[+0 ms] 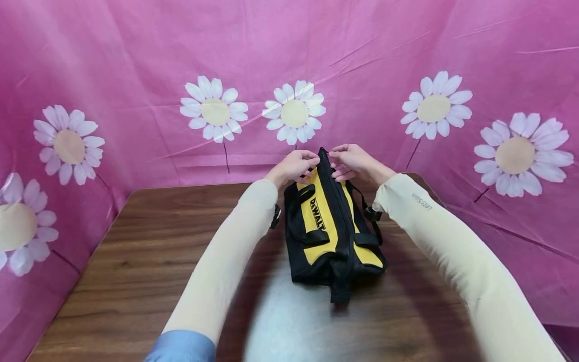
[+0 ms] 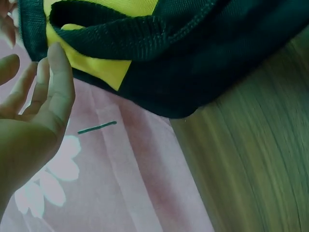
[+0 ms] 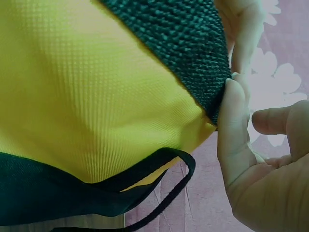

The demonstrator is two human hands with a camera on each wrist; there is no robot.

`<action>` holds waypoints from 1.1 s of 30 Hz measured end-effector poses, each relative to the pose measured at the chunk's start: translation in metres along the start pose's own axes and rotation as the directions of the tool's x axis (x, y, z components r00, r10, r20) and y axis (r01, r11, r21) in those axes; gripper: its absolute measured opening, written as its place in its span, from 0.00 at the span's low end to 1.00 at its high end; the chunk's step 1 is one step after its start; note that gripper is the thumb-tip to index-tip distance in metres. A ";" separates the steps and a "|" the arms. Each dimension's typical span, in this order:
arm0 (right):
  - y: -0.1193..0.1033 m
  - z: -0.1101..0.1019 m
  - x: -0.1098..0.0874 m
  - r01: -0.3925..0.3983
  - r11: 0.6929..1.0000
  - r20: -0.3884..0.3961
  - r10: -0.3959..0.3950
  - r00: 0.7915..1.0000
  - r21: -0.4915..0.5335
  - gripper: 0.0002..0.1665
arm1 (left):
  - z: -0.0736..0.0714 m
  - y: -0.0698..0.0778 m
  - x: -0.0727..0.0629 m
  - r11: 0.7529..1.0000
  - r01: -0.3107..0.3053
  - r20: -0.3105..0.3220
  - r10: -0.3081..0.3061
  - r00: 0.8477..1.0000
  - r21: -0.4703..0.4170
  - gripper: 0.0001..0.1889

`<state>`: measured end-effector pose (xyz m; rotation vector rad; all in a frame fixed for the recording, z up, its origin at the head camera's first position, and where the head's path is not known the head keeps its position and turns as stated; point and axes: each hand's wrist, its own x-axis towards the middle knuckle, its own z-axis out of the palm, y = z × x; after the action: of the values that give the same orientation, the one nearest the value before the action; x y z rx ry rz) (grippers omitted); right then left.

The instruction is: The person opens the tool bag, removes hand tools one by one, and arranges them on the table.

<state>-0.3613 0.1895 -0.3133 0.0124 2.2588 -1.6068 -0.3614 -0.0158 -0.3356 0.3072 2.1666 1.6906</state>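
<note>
A black and yellow DEWALT tool bag [image 1: 324, 211] lies lengthwise on the table, its zipper strip running along the top. At its far end, my left hand [image 1: 296, 166] is on the left side; in the left wrist view its fingers [image 2: 60, 72] are extended against the yellow fabric, thumb apart. My right hand [image 1: 357, 162] is on the other side of that end. The right wrist view shows its index finger [image 3: 235, 121] against the edge of the black strip [image 3: 188, 53], with the thumb away from it. The zipper pull cannot be made out.
The bag stands on a brown wood-grain table [image 1: 181, 241]. Black carrying handles [image 1: 298, 216] lie against its side, and a strap with a buckle [image 1: 373, 213] hangs on the right. A pink cloth [image 1: 353, 50] printed with white flowers hangs behind the table.
</note>
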 end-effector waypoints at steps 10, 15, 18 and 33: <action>-0.002 0.005 0.009 -0.032 0.999 0.010 0.031 0.999 0.030 0.23 | -0.001 -0.006 0.016 0.993 0.068 -0.067 -0.075 0.995 -0.097 0.17; 0.000 0.006 0.015 -0.054 0.998 -0.019 0.054 0.998 0.025 0.18 | 0.001 -0.003 0.022 0.983 0.091 -0.028 -0.096 0.995 -0.160 0.18; 0.001 0.006 0.017 -0.065 0.997 -0.030 0.066 0.997 0.034 0.15 | 0.003 -0.001 0.025 0.976 0.102 -0.014 -0.106 0.994 -0.194 0.20; 0.007 0.010 0.025 -0.060 0.996 -0.077 0.065 0.995 0.064 0.16 | 0.003 -0.004 0.040 0.947 0.170 0.093 -0.149 0.984 -0.273 0.22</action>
<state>-0.3806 0.1774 -0.3302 0.1636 2.2425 -1.6700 -0.3965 0.0017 -0.3464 0.1086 1.8167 1.8321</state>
